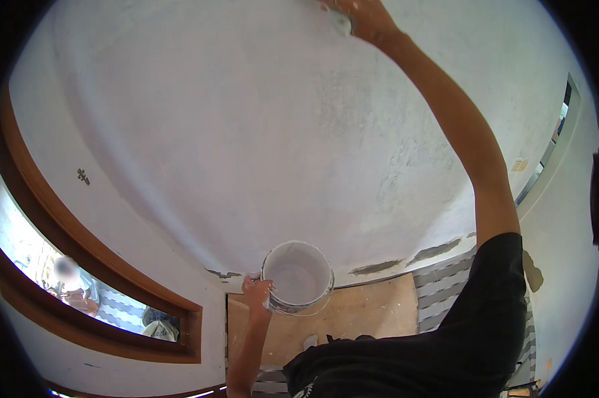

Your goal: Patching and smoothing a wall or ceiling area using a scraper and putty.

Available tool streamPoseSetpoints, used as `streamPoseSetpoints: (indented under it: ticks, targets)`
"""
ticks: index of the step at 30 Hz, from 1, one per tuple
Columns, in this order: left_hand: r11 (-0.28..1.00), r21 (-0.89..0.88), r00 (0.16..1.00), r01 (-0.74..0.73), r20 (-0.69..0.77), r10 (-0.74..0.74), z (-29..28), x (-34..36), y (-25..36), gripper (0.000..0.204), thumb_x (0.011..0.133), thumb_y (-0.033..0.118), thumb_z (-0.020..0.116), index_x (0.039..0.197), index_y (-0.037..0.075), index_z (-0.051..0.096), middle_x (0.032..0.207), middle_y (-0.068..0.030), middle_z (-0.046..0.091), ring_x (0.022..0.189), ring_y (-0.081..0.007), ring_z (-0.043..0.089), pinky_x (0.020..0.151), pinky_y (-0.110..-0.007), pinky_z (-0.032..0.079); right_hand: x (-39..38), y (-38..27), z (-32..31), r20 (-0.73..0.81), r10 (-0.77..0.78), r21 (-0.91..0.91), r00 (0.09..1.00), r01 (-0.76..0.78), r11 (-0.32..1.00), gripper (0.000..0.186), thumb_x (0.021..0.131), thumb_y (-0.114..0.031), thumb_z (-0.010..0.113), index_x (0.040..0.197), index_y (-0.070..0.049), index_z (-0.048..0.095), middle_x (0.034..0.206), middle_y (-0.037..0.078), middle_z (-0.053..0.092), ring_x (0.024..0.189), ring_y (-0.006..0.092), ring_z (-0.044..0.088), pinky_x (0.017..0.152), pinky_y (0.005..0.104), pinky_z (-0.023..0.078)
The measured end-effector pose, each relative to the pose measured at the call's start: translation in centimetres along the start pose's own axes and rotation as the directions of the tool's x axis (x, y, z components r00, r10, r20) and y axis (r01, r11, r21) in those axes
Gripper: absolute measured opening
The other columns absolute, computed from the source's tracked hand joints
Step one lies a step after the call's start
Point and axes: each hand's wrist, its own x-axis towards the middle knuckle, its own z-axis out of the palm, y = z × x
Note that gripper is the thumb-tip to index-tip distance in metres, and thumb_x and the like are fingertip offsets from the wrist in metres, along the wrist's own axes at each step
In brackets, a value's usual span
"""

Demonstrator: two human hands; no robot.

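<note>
A white plastic bucket [276, 304] with a thin wire handle is held in front of my body, its inside pale and its outer wall smeared. My left hand [258, 290] is closed on the left side of its rim. My right arm is stretched far up to the wall [246, 132], which is whitish with grey, patchy areas. At the top edge of the view my right hand [369, 20] is closed around a pale, whitish thing [341, 23] against the wall. Its kind is not clear, as the picture cuts it off.
A brown wooden frame [195, 331] surrounds an opening on the left, with a person [77, 285] beyond it. Brown board [372, 312] covers part of the grey-and-white patterned floor [439, 285]. Bare, chipped patches [435, 250] run along the wall's foot. A switch plate [520, 164] is at right.
</note>
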Motion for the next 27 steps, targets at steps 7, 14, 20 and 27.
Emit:
streamPoseSetpoints:
  ticks: [7, 14, 20, 27]
  targets:
    - [0.993, 0.117, 1.0, 0.012, -0.021, -0.009, -0.5, -1.1, 0.2, 0.033, 0.057, -0.004, 0.06, 0.09, -0.006, 0.052, 0.076, -0.0136, 0.059, 0.058, -0.0183, 0.056, 0.052, -0.031, 0.047, -14.2, -10.7, 2.5, 0.091, 0.017, 0.082, 0.996, -0.024, 0.996, 0.044, 0.08, -0.002, 0.062, 0.123, -0.009, 0.06, 0.119, 0.012, 0.063, 0.108, 0.0265, 0.063, 0.088, 0.0362, 0.054]
    - [0.987, 0.145, 0.998, -0.063, 0.014, 0.062, -1.6, -1.0, -1.0, 0.036, 0.057, -0.003, 0.061, 0.092, -0.007, 0.053, 0.073, -0.013, 0.059, 0.056, -0.0191, 0.056, 0.051, -0.031, 0.046, -15.7, -13.4, 1.0, 0.424, -0.031, 0.31, 0.905, -0.113, 0.944, 0.048, 0.066, -0.008, 0.071, 0.113, -0.012, 0.065, 0.111, 0.005, 0.067, 0.101, 0.0213, 0.064, 0.072, 0.0334, 0.055]
    - [0.987, 0.163, 1.0, -0.001, -0.03, 0.006, -2.3, -0.8, -1.4, 0.038, 0.055, -0.001, 0.06, 0.091, -0.007, 0.053, 0.075, -0.0142, 0.059, 0.057, -0.02, 0.055, 0.05, -0.034, 0.046, -8.4, -6.5, 1.8, 0.393, 0.127, 0.483, 0.911, -0.322, 0.815, 0.015, 0.08, -0.012, 0.071, 0.095, -0.01, 0.072, 0.08, 0.012, 0.07, 0.067, 0.0292, 0.066, 0.065, 0.0362, 0.053]
    - [0.992, 0.081, 0.996, 0.094, -0.01, -0.093, -1.8, -1.7, -0.1, 0.036, 0.055, -0.002, 0.06, 0.09, -0.007, 0.052, 0.075, -0.0137, 0.058, 0.06, -0.0199, 0.055, 0.052, -0.033, 0.046, -1.7, -2.7, -2.2, 0.112, 0.106, 0.256, 0.988, -0.132, 0.958, 0.028, 0.083, -0.011, 0.063, 0.111, -0.011, 0.067, 0.106, 0.01, 0.069, 0.094, 0.0274, 0.065, 0.082, 0.0362, 0.053]
